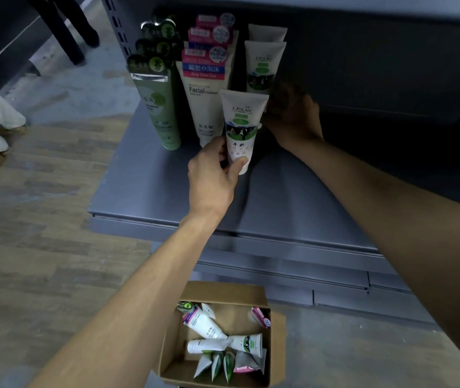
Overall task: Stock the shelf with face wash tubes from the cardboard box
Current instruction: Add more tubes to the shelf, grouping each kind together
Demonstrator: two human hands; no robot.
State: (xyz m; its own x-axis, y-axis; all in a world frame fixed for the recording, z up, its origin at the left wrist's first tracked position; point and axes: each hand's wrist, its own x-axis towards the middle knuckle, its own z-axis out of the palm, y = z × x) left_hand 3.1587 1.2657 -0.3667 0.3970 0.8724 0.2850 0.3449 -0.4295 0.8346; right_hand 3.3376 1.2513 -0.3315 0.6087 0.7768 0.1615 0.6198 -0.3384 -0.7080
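left hand point(212, 175) around upright tube point(242, 127) base

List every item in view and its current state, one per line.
White tube: upright, cap down, held at the shelf front.
Left hand: grips that tube's cap end.
Right hand: touches its upper edge.
Shelf: three rows of tubes standing at the back left.
Cardboard box: open on the floor, loose tubes inside.
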